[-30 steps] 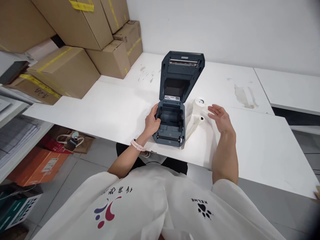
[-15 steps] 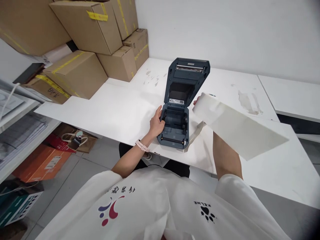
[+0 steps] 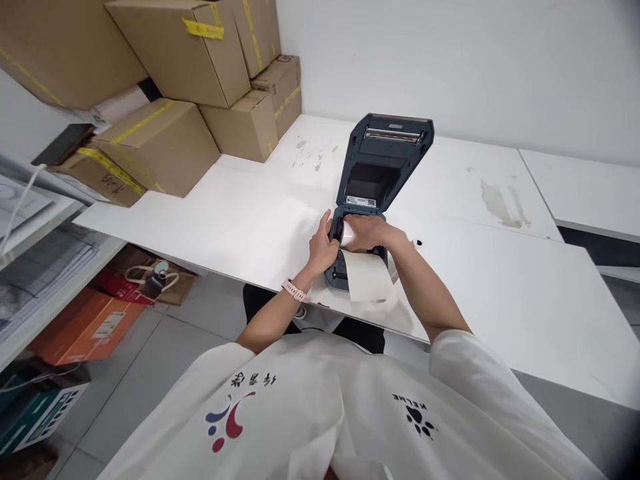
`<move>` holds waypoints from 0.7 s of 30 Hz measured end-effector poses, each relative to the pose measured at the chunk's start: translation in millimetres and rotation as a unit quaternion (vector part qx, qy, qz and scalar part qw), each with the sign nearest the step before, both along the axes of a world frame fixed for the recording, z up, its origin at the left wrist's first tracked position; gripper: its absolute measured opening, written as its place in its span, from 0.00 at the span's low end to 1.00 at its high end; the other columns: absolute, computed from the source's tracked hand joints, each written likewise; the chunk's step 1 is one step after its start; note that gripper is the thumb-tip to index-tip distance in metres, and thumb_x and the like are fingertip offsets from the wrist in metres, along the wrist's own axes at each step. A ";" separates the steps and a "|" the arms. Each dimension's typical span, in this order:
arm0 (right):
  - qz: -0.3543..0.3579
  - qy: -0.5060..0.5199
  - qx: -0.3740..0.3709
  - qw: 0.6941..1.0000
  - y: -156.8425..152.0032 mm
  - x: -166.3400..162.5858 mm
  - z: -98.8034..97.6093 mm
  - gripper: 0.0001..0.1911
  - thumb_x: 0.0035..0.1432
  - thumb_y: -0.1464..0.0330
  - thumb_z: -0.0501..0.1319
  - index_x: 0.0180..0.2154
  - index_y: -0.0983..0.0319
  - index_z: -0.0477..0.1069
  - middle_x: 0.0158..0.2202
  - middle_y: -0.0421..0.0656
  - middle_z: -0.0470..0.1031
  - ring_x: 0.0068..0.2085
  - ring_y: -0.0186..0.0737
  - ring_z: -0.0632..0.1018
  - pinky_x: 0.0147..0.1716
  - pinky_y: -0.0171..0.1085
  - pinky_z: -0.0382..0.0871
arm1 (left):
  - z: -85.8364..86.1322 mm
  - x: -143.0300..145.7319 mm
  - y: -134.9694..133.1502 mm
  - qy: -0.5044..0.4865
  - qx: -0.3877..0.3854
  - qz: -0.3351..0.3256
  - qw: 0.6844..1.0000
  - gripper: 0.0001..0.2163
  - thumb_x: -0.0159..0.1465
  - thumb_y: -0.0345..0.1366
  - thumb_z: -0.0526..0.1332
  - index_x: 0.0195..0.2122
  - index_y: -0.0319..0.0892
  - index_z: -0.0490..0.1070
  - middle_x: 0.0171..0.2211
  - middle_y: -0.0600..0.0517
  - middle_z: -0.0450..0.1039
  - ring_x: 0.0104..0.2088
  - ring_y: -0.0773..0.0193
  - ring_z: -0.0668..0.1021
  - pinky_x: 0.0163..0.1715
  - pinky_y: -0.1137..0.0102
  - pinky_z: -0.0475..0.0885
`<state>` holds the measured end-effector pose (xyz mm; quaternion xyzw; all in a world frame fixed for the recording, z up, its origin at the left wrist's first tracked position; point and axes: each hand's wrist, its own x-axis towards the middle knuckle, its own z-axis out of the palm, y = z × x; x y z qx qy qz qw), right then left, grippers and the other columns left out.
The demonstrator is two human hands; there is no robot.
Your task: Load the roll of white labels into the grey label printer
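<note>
A dark blue label printer (image 3: 383, 157) stands on the white table (image 3: 240, 220) with its lid tilted up and back. My right hand (image 3: 369, 233) is closed over a white paper roll (image 3: 348, 231) and holds it down inside the printer's open bay. A loose strip of the roll's paper (image 3: 367, 275) hangs out over the printer's front edge. My left hand (image 3: 323, 247) grips the left side of the printer's base, thumb up against the bay's rim. A pink watch band sits on my left wrist.
Cardboard boxes (image 3: 165, 143) with yellow tape are stacked at the table's far left against the wall. A shelf with papers (image 3: 45, 260) stands on the left, with orange and green boxes on the floor below. A second white table (image 3: 585, 187) adjoins on the right.
My right hand picked the paper roll up from the table beside the printer, carried it left and lowered it into the open bay. My left hand stayed on the printer's side.
</note>
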<state>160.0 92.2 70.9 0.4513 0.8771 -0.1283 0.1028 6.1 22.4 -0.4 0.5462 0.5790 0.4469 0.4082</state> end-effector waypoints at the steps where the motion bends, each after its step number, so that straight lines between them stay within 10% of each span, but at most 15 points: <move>1: -0.005 0.005 0.009 1.000 -5.0 2.0 -1.5 0.30 0.55 0.60 0.67 0.57 0.64 0.69 0.56 0.58 0.77 0.55 0.64 0.79 0.51 0.52 0.74 | 0.6 0.0 -0.4 -0.002 -0.002 0.001 1.000 0.42 0.58 0.25 0.57 0.74 0.53 0.50 0.70 0.48 0.67 0.72 0.48 0.65 0.70 0.46 0.61; 12: 0.002 0.239 0.152 0.959 -157.1 27.7 -44.4 0.24 0.73 0.59 0.54 0.67 0.54 0.64 0.71 0.49 0.66 0.72 0.56 0.66 0.67 0.61 0.66 | -10.2 1.3 1.3 -0.018 0.025 -0.006 1.000 0.38 0.61 0.25 0.55 0.72 0.53 0.53 0.72 0.52 0.63 0.72 0.54 0.66 0.70 0.53 0.64; 21: -0.011 0.217 0.182 0.959 -160.9 15.2 -48.7 0.26 0.73 0.53 0.54 0.65 0.57 0.67 0.71 0.49 0.66 0.72 0.58 0.65 0.63 0.59 0.67 | -11.2 -0.5 0.9 -0.033 0.029 -0.009 0.999 0.35 0.61 0.27 0.56 0.71 0.50 0.57 0.72 0.47 0.62 0.71 0.50 0.66 0.69 0.51 0.66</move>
